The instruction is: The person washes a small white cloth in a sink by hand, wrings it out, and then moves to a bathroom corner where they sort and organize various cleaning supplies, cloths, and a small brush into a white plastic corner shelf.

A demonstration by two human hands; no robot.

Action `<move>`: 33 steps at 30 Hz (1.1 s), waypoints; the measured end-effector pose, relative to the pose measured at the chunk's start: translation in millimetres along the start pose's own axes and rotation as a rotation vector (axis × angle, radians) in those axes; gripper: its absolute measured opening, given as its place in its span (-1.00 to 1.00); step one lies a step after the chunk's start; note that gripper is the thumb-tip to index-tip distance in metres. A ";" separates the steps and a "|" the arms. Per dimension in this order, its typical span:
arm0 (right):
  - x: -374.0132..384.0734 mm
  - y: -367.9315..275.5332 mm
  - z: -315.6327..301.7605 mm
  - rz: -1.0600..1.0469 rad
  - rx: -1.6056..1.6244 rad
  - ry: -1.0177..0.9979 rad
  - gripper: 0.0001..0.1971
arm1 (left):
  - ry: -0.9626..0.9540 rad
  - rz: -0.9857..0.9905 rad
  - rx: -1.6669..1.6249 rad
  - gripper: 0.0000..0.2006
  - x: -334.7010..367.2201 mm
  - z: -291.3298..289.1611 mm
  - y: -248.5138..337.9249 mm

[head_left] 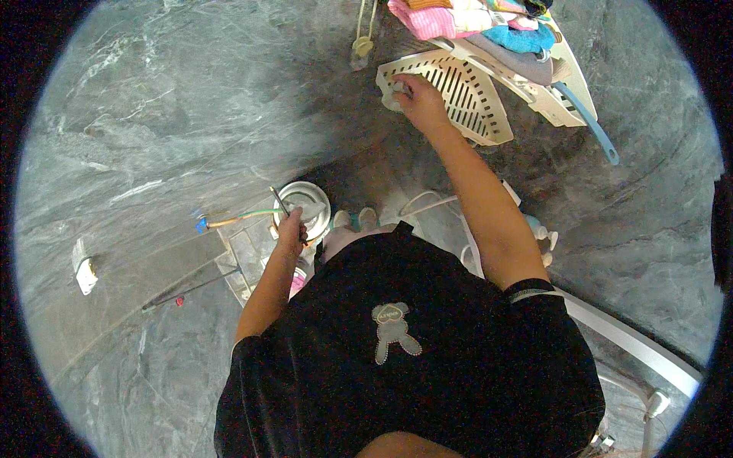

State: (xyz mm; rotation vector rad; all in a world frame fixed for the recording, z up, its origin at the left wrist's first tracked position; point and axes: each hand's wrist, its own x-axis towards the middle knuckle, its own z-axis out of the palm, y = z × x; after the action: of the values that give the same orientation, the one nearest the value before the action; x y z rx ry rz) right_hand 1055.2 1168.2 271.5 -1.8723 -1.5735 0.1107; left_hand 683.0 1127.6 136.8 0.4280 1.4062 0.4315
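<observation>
My right hand [422, 104] reaches to the left corner of a cream slotted corner shelf [475, 103] on the wall. Its fingers are closed around a small pale, see-through thing [396, 93] there; I cannot make out its kind. Lower down on the left, my left hand [292, 230] grips a thin dark stick-like object [279, 200] that slants up past the fingers. Behind that hand stands a round metal basin [314, 197] on the floor, partly covered by the hand.
Above the slotted shelf, another cream shelf [574, 114] holds folded cloths [458, 21] and a blue-handled brush [592, 126]. A yellowish hook with a cord [362, 47] hangs left of them. A wire rack [237, 259] stands left of my body, and a white-edged rail [630, 336] runs at right.
</observation>
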 end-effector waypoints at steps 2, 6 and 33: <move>-3.4 8.1 6.2 -0.218 -0.110 0.024 -0.76 | 0.018 0.006 -0.010 -0.80 -4.5 -2.2 -0.4; -31.2 27.5 -25.0 -0.399 -0.257 0.123 -0.77 | 0.017 0.023 -0.081 -0.79 4.8 -31.4 -14.8; -51.3 50.0 -68.8 -0.515 -0.761 -0.437 -0.73 | 0.105 0.040 -0.180 -0.77 4.8 -74.1 -43.5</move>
State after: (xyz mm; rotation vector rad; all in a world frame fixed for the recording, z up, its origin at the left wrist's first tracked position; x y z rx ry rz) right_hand 1116.1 1090.0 279.2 -1.9695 -2.6245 -0.3859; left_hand 611.5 1095.5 101.3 0.2909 1.4474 0.6157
